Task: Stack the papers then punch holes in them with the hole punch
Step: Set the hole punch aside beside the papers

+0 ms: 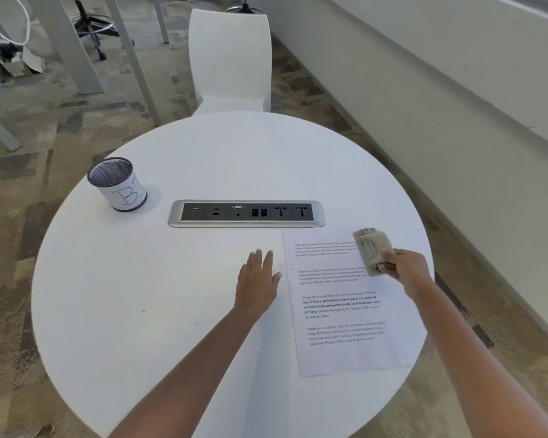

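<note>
A round white tabletop (140,279) has a silver socket strip (246,213) set into its middle. A white chair (231,58) stands at its far edge. The floor is patchy brown-grey carpet (29,248). A pale wall (456,105) runs along the right; grey table legs (76,52) stand at the far left.

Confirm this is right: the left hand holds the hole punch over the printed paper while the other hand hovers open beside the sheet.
Not right. The head view shows the right hand holding the hole punch over the printed paper; the left hand is the one open beside the sheet.
</note>
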Action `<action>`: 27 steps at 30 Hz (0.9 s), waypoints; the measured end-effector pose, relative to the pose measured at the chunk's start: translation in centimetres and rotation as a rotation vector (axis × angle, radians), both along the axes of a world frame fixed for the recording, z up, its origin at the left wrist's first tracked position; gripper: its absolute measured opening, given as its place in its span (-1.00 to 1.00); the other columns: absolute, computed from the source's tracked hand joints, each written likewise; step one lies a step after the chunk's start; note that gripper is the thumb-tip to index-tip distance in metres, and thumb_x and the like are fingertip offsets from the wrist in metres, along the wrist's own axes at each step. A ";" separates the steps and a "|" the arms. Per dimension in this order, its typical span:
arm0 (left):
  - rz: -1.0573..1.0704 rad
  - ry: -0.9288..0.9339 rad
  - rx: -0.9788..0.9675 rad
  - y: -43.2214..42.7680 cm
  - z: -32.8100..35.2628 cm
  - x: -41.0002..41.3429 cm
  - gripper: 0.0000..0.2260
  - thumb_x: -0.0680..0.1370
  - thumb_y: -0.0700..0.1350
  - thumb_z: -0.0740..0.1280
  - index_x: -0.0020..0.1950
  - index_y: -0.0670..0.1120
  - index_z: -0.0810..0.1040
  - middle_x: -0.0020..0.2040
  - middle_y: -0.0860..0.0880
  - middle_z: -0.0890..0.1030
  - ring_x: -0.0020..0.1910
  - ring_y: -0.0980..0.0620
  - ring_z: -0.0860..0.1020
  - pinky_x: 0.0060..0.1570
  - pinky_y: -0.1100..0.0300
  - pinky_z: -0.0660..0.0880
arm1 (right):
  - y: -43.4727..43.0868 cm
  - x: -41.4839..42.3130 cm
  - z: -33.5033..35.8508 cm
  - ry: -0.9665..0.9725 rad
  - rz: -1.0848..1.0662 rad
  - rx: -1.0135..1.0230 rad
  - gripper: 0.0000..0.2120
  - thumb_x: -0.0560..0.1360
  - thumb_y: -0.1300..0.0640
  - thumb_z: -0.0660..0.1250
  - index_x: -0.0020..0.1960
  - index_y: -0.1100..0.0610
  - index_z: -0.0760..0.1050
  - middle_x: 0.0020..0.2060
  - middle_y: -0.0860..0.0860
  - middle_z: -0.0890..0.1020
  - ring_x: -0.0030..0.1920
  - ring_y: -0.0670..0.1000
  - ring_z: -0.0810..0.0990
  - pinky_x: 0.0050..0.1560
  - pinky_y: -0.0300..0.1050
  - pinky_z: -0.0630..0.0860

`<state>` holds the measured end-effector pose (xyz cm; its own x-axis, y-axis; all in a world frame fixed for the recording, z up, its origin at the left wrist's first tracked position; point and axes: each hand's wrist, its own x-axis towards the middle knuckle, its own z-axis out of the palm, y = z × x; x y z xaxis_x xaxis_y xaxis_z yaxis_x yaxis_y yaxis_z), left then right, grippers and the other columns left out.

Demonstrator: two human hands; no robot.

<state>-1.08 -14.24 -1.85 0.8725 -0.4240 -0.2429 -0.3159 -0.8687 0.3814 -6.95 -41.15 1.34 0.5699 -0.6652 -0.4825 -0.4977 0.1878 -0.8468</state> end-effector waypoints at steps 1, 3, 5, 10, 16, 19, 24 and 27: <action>-0.003 0.004 0.036 -0.1 -0.4 -0.1 -0.52 0.64 -0.03 0.02 0.52 -0.14 0.01 0.55 -0.17 0.04 0.54 -0.10 0.02 0.48 0.05 0.05 | -1.0 0.1 -0.3 0.007 -0.037 -0.002 -0.79 0.49 0.33 0.28 0.08 0.43 0.49 -0.41 0.10 0.42 -0.46 -0.02 0.42 -0.57 -0.45 0.45; -0.013 -0.007 0.099 -0.4 -1.1 -0.4 -0.50 0.64 -0.01 0.02 0.52 -0.15 -0.03 0.55 -0.19 0.00 0.54 -0.11 0.00 0.48 0.04 0.06 | -2.6 0.1 -0.8 0.018 -0.099 0.000 -0.72 0.49 0.33 0.29 0.14 0.49 0.45 -0.42 0.09 0.41 -0.51 -0.04 0.43 -0.56 -0.43 0.43; -0.009 -0.013 0.136 -0.6 -1.6 -0.5 -0.49 0.63 -0.01 0.03 0.52 -0.15 -0.05 0.56 -0.19 -0.02 0.54 -0.12 0.00 0.48 0.03 0.06 | -3.6 0.1 -1.2 0.036 -0.156 0.010 -0.70 0.49 0.31 0.31 0.15 0.47 0.45 -0.40 0.09 0.43 -0.55 -0.07 0.48 -0.55 -0.42 0.45; -0.001 0.013 0.179 -1.1 -2.4 -0.8 -0.47 0.62 0.00 0.05 0.52 -0.14 -0.06 0.56 -0.18 -0.03 0.54 -0.12 -0.01 0.48 0.01 0.05 | -5.3 0.5 -1.8 0.058 -0.235 0.026 -0.68 0.48 0.28 0.33 0.16 0.45 0.45 -0.38 0.09 0.44 -0.40 -0.01 0.42 -0.58 -0.40 0.46; 0.003 0.028 0.209 -1.2 -2.9 -0.8 -0.48 0.62 0.00 0.05 0.52 -0.13 -0.03 0.56 -0.18 -0.04 0.54 -0.13 -0.04 0.49 -0.01 0.02 | -6.5 1.0 -2.4 0.085 -0.211 0.049 -0.76 0.48 0.29 0.33 0.13 0.35 0.48 -0.36 0.09 0.45 -0.37 -0.02 0.43 -0.42 -0.31 0.53; 0.005 0.025 0.213 -1.2 -3.1 -0.9 -0.49 0.63 0.00 0.05 0.52 -0.12 -0.02 0.56 -0.17 -0.06 0.54 -0.15 -0.07 0.50 -0.02 -0.02 | -6.7 0.9 -2.8 0.103 -0.197 0.058 -0.92 0.49 0.29 0.33 -0.03 0.26 0.47 -0.36 0.09 0.44 -0.37 -0.03 0.43 -0.52 -0.35 0.52; 0.004 0.008 0.219 -1.0 -3.4 -1.0 -0.48 0.62 -0.01 0.06 0.52 -0.11 -0.03 0.56 -0.16 -0.05 0.54 -0.15 -0.07 0.50 -0.02 -0.01 | -6.9 0.6 -3.5 0.113 -0.192 0.079 -0.77 0.49 0.30 0.32 -0.33 0.22 0.39 -0.37 0.10 0.44 -0.37 -0.04 0.42 -0.43 -0.38 0.55; 0.003 0.002 0.217 -0.9 -3.5 -1.0 -0.49 0.62 -0.01 0.06 0.52 -0.10 -0.02 0.56 -0.14 -0.04 0.54 -0.15 -0.06 0.51 -0.02 -0.01 | -7.1 0.6 -3.7 0.095 -0.199 0.089 -0.77 0.49 0.30 0.32 -0.33 0.22 0.39 -0.37 0.10 0.44 -0.37 -0.04 0.42 -0.52 -0.39 0.52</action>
<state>-2.04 -15.18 -5.36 0.8730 -0.3592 -0.3300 -0.3130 -0.9314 0.1859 -6.40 -48.28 -2.40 0.3807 -0.7127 -0.5892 -0.5201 0.3617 -0.7737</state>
